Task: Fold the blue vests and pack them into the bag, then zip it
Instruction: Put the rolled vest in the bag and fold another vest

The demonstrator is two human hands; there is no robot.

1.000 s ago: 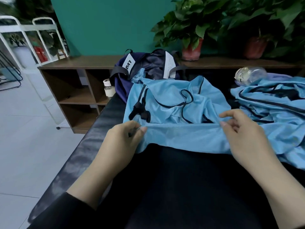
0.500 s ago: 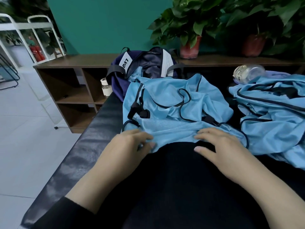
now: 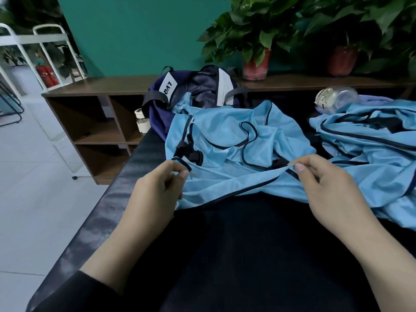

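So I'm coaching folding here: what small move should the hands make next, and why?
Probably carry the pinched near edge forward over the vest: the left hand and right hand each pinch it, and the vest lies rumpled, unfolded, before the open bag.

Two potted plants (image 3: 252,37) stand on a brown shelf unit (image 3: 96,86), with a clear bottle (image 3: 335,99) lying nearby.
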